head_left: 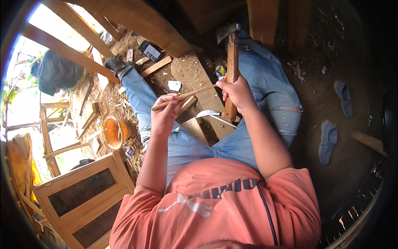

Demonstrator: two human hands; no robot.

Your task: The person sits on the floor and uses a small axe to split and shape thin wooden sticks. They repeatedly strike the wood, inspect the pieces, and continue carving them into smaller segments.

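Observation:
My left hand point(165, 115) is closed round the near end of a thin wooden stick point(195, 92), which slants up to the right across my lap. My right hand point(239, 95) grips the thick wooden handle of a hatchet point(232, 58). Its metal head points away from me and rests by my right knee. The stick's far end meets the thumb of my right hand; whether the thumb pinches it I cannot tell. Below the hands, between my legs, lie a curved pale strip point(208, 113) and wood offcuts point(194, 129).
A wide board point(195, 68) runs away between my legs. A phone point(149, 51) lies beyond it. An orange bucket point(116, 132) and a framed wooden panel point(83, 195) are at left. Grey shoes point(328, 142) sit at right. A person point(60, 72) bends over at far left.

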